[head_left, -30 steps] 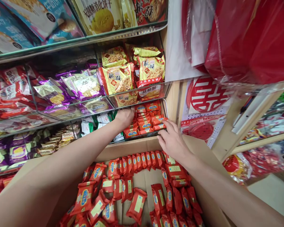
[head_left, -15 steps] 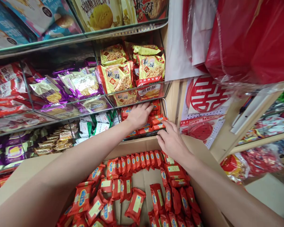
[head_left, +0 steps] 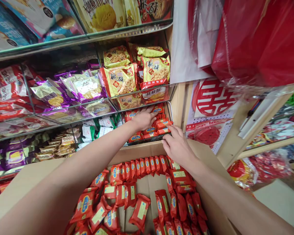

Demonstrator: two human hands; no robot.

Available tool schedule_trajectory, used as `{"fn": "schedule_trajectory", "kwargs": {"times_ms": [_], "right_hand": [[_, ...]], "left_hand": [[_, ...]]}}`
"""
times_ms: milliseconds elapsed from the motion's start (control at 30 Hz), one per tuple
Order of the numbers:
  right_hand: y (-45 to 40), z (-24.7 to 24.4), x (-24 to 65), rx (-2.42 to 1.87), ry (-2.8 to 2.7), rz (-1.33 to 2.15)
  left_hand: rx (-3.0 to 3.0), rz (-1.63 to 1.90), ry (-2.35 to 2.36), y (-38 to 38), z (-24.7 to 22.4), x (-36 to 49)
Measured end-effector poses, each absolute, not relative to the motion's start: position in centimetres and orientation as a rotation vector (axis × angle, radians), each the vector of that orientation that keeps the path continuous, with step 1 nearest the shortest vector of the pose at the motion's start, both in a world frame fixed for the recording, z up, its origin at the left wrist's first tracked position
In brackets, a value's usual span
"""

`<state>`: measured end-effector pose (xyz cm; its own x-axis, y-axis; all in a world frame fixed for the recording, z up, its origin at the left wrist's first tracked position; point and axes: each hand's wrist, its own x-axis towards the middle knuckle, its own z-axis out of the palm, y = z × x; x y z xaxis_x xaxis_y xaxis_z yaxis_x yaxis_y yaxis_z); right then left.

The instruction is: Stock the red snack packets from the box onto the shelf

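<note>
My left hand lies flat, fingers apart, on the stack of small red snack packs in the lowest shelf bin at the right end. At the bin's front edge, my right hand touches the packs there; whether it grips one is hidden. Below both arms stands an open cardboard box holding several of the same red packs, some in a neat row along the far wall and others loose.
Glass shelves carry gold cookie bags, purple bags, and green-white packs. To the right are a wooden post, red hanging plastic bags and a red paper ornament.
My left hand has slid to the right across the shelf bin, onto the top of the red packs. My right hand has stayed at the bin's front edge.
</note>
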<state>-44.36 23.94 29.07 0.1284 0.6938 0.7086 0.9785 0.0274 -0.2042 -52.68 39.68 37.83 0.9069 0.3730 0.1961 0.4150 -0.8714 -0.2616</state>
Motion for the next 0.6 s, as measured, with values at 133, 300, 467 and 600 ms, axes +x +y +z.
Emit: {"fn": "schedule_trajectory", "kwargs": {"times_ms": [133, 300, 467, 600], "right_hand": [[24.0, 29.0, -44.4, -1.741, -1.640, -0.554], [23.9, 29.1, -44.1, -1.708, -1.651, -0.580], [23.1, 30.7, -45.4, -1.512, -1.811, -0.604], [21.7, 30.1, -49.7, -1.524, -2.374, -0.334]], "left_hand": [[-2.715, -0.236, -0.612, 39.7, 38.0, -53.9], [-2.792, -0.437, -0.391, 37.4, 38.6, -56.5], [-3.053, -0.238, 0.115, 30.8, 36.7, -63.6], [-3.290, 0.196, -0.024, 26.7, 32.6, -69.9]]}}
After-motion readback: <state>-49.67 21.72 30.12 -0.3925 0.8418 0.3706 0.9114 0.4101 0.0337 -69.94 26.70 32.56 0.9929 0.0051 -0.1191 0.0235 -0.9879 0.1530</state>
